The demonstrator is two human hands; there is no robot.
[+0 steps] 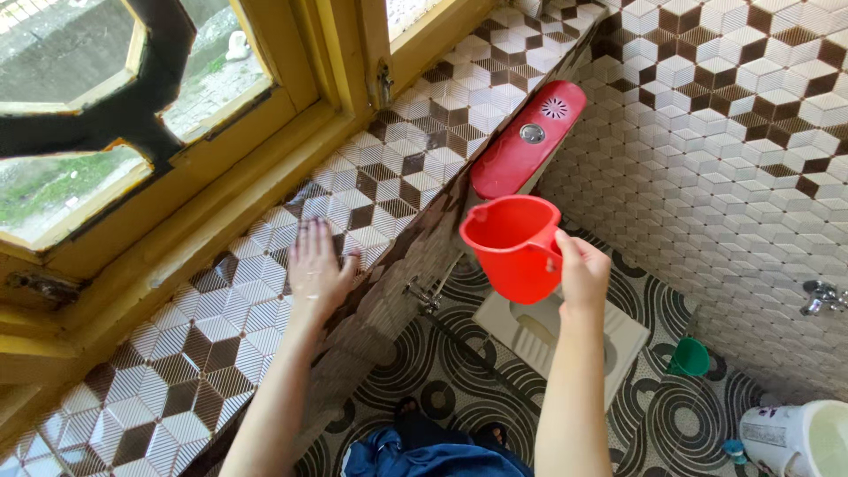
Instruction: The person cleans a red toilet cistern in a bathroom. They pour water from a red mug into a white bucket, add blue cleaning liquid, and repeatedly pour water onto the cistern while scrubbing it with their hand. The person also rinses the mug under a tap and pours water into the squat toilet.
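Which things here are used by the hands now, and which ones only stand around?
In use:
- red jug, held by right hand
- tiled ledge, under left hand

Standing around:
- red cistern
- green mug
- white bucket
- wall tap

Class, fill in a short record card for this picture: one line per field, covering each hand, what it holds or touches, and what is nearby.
Left hand: flat on the tiled ledge, holding nothing
Right hand: grips the red jug by its handle
Jug position: raised above the squat toilet pan
Behind jug: red cistern
Floor items: green mug, white bucket
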